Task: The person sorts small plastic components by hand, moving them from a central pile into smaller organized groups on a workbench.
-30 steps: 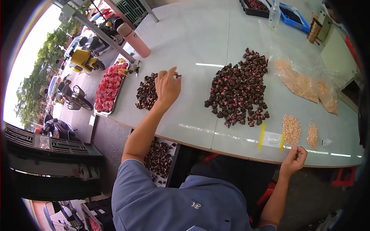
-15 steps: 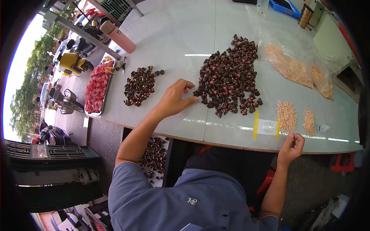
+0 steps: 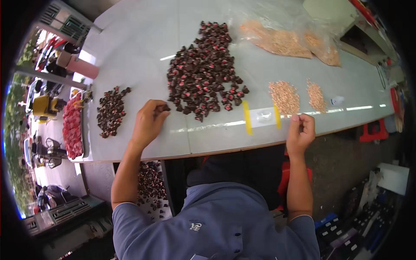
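Taking the view's centre as the hub, twelve at the top.

Left hand [image 3: 148,120], nine o'clock: thumb and forefinger are clamping a small dark piece [image 3: 167,108], its near side hiding behind the fingertips. The other fingers are curling under; whether they are touching the table [image 3: 134,56] I cannot tell. The held piece is sitting just beside the lower left edge of the large dark heap [image 3: 203,71], which is spreading at twelve and showing pink flecks; single pieces are blurring together in the middle.

Right hand [image 3: 300,135], three: fingers are curling inward, thumb tip pointing up near the forefinger. Whether the tips are meeting, or holding anything, I cannot tell. The thumb is lying close to the bottom of a pale crumb heap [image 3: 284,97] at two; contact is hard to judge. A narrower crumb heap [image 3: 316,97] is lying to its right. Yellow tape strips [image 3: 247,118] are flanking a white patch [image 3: 262,117], glare washing over its middle.

Clear bags [image 3: 281,42] of crumbs are slumping at one, folds fading into the tabletop. Between nine and ten a smaller dark heap [image 3: 112,113] is lying; farther out, a tray [image 3: 85,145] is bearing red-pink pieces [image 3: 72,126], squeezed by lens bend. At half past seven the table edge and a sleeve [image 3: 130,223] are cutting off a lower batch of dark pieces [image 3: 151,184].
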Available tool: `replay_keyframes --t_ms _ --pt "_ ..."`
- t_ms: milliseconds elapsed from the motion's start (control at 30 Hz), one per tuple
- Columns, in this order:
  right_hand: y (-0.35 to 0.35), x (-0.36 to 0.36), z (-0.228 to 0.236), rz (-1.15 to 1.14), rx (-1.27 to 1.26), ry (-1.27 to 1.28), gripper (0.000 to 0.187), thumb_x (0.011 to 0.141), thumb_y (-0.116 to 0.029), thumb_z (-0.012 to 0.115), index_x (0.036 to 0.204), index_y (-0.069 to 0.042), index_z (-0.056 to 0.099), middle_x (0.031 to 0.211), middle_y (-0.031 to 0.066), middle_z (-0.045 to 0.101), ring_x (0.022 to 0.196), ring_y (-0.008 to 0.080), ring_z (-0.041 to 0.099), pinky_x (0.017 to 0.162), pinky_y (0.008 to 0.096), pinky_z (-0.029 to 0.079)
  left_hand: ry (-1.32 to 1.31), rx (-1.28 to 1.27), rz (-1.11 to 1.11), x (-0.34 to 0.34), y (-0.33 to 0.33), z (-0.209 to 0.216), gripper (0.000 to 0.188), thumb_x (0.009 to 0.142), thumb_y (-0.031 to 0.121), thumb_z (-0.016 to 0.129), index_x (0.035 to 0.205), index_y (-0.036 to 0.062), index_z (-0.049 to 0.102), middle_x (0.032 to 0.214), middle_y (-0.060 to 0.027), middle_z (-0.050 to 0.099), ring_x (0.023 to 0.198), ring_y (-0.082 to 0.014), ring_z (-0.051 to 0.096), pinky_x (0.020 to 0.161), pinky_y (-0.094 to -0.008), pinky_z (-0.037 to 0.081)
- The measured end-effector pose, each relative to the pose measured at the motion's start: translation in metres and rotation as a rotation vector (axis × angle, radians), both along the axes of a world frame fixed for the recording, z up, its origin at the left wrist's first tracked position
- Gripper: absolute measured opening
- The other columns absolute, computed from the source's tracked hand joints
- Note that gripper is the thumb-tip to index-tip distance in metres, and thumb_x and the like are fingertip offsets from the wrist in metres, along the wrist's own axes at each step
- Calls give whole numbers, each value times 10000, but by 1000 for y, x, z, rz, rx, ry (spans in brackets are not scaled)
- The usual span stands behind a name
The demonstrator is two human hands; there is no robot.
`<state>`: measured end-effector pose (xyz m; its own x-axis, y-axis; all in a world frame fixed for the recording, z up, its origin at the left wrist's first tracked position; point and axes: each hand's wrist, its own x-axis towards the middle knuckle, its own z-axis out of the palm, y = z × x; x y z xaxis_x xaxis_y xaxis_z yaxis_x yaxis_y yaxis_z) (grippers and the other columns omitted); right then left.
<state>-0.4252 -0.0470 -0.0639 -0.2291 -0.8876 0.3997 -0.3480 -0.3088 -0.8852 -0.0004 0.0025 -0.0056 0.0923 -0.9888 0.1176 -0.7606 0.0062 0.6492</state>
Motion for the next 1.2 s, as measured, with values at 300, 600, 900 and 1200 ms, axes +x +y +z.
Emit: replay_keyframes --t_ms 300,600,900,1200 --pt "-4 -15 27 98 220 231 69 946 -77 676 938 -28 628 613 -23 530 533 60 486 501 253 375 -428 -129 -164 -5 -5 16 160 838 40 741 975 2 668 946 -106 633 753 -248 650 652 -368 511" --pt "-3 -21 44 33 209 630 60 882 -102 686 916 -93 637 627 75 634 566 286 642 532 404 466 -301 45 -79 -26 4 21 207 825 109 765 944 11 627 918 -115 632 736 -269 659 659 -392 522" --pt "-7 -13 36 -22 254 688 94 881 -130 709 876 -73 634 582 60 581 521 244 586 523 395 438 -57 96 -74 -25 12 23 184 873 10 714 1042 -14 646 1002 -137 686 818 -245 712 680 -338 565" --pt "-8 -18 33 -13 253 709 92 870 -121 714 868 -67 640 587 54 594 521 234 596 532 393 447 713 453 -538 -86 -18 38 234 927 -67 654 1160 -47 655 1232 -126 662 1003 -182 717 776 -266 594"
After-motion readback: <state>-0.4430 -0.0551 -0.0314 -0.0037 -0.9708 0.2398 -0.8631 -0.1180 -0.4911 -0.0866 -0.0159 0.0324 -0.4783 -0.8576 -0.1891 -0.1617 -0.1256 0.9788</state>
